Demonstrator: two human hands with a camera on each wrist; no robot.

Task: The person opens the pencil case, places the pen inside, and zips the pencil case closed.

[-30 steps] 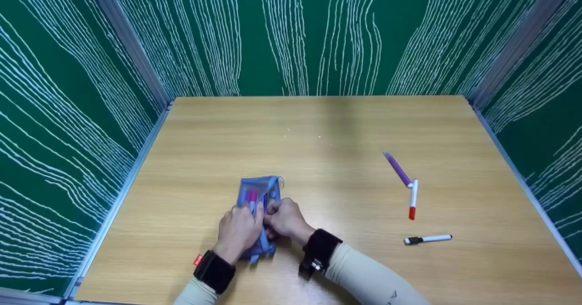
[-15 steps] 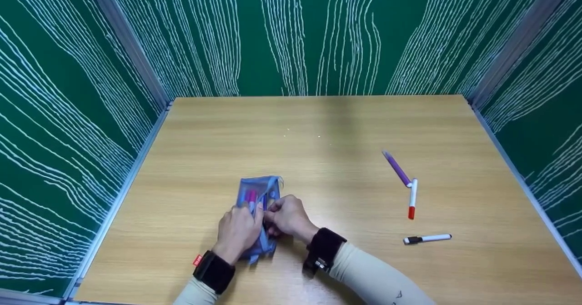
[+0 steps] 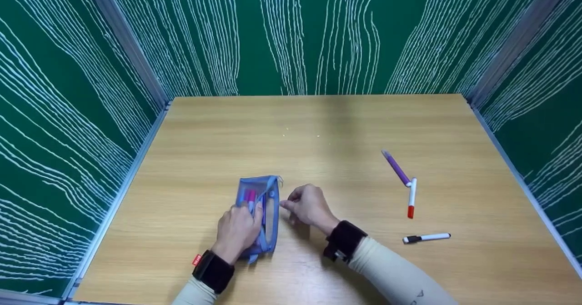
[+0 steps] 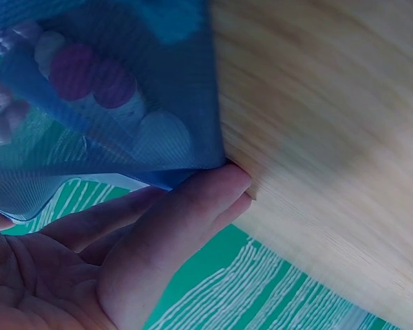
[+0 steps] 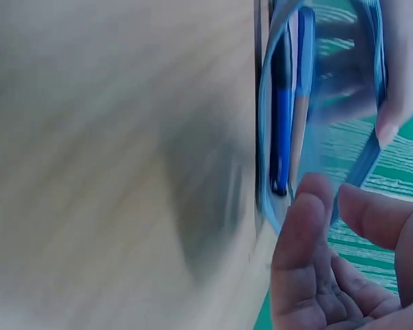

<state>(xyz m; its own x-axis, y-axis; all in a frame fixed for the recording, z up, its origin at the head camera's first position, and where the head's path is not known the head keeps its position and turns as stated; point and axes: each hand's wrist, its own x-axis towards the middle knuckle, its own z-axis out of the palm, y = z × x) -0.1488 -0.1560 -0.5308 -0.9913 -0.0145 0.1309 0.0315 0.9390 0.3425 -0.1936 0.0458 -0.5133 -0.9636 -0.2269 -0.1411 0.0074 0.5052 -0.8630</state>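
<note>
My left hand (image 3: 238, 230) grips a blue mesh pencil case (image 3: 257, 183) lying on the table, its long opening toward the right. Pink-capped markers (image 3: 250, 196) show through the mesh. In the left wrist view, the case (image 4: 186, 69) rests against the thumb and fingers of that hand (image 4: 148, 240). My right hand (image 3: 310, 205) is just right of the opening, fingers loosely bent. From the right wrist, the thumb and forefinger of this hand (image 5: 316, 268) stand apart with nothing between them. A blue pen (image 5: 282, 124) lies inside the gaping case.
On the right of the wooden table (image 3: 218, 132) lie a purple pen (image 3: 396, 167), a red-capped white marker (image 3: 412, 198) and a black-capped white marker (image 3: 427, 238). Green panels with white wavy lines (image 3: 284, 37) rise at the back and sides.
My right hand has come away from the opening of the pencil case, moving right and slightly up. The opening now shows wider. My left hand keeps its hold.
</note>
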